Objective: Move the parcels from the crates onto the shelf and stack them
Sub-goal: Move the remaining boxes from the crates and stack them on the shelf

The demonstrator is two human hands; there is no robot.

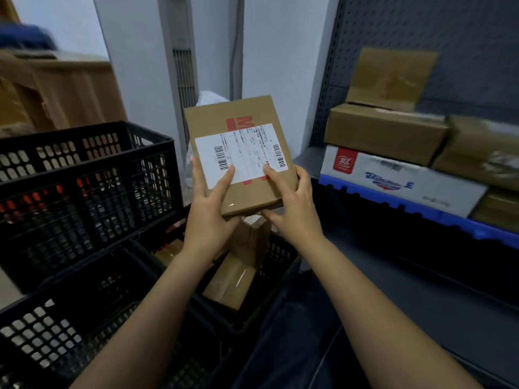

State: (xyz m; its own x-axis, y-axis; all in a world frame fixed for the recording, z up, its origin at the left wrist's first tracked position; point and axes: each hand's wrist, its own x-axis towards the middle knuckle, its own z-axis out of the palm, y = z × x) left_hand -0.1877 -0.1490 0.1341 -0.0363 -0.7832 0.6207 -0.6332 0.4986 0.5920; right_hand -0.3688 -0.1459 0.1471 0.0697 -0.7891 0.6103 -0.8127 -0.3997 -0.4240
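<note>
I held a flat cardboard parcel in both hands above the crates, label side up and tilted; my left hand gripped its left lower edge, thumb pressed on the white label; my right hand gripped the right lower corner, thumb on top, fingers curled underneath; more parcels lay in the black crate below; stacked boxes sat on the shelf to the right.

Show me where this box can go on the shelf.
Bare shelf shows left of the white carton, by the upright post. The right side is crowded with stacked brown boxes. Both the left hand and right hand hold the labelled box.
</note>
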